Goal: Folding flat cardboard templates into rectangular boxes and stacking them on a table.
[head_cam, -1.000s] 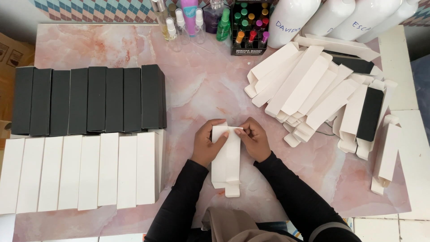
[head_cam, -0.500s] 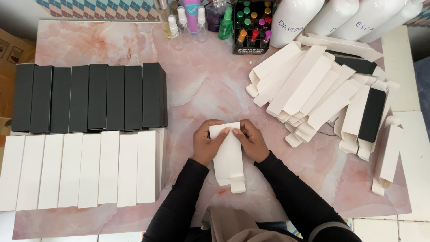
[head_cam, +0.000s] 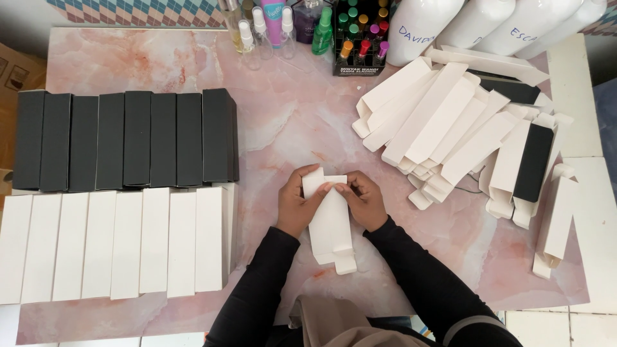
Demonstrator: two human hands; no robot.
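Both hands grip one long white carton (head_cam: 331, 225) at its far end, over the middle of the pink marble table (head_cam: 289, 122). My left hand (head_cam: 299, 205) pinches the carton's top left corner, where a small flap stands up. My right hand (head_cam: 363, 200) presses on the top right corner with its fingertips on the end flaps. The carton's near end lies toward me with its bottom tab sticking out.
A row of folded black boxes (head_cam: 128, 138) lies at the left, with a row of folded white boxes (head_cam: 116, 244) in front of it. A heap of flat white cartons (head_cam: 450, 128) and a black one (head_cam: 533, 160) fills the right. Small bottles (head_cam: 302, 26) and large white bottles (head_cam: 475, 22) line the far edge.
The carton has shifted slightly toward me and its far-end flaps are being worked; a small flap now stands up at the top left. Both hands stay at the far end.
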